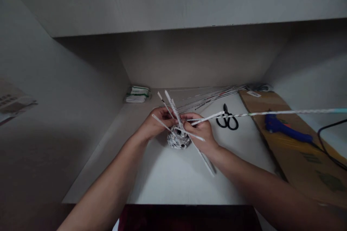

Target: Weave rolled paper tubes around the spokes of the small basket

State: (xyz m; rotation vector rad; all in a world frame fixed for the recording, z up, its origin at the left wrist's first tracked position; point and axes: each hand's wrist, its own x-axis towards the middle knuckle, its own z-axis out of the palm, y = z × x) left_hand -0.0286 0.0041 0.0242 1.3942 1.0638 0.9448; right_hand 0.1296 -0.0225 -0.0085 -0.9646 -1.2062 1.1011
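A small round woven piece made of rolled newspaper sits on the table at the middle, with several rolled-paper sticks fanning out from its top. My left hand is closed on its far left side, thumb and fingers pinching at the base of the sticks. On the right, my right hand is closed too, its thumb and fingertips on a stick at the top of the piece. From there a long rolled-paper stick runs out past the right edge of the view. Fingertips are partly hidden among the sticks.
Black scissors lie right of my hands. Beyond is a bundle of rolled-paper sticks. At right, a blue glue gun with a cord rests on cardboard. A white-and-green packet stands back left. A shelf overhangs.
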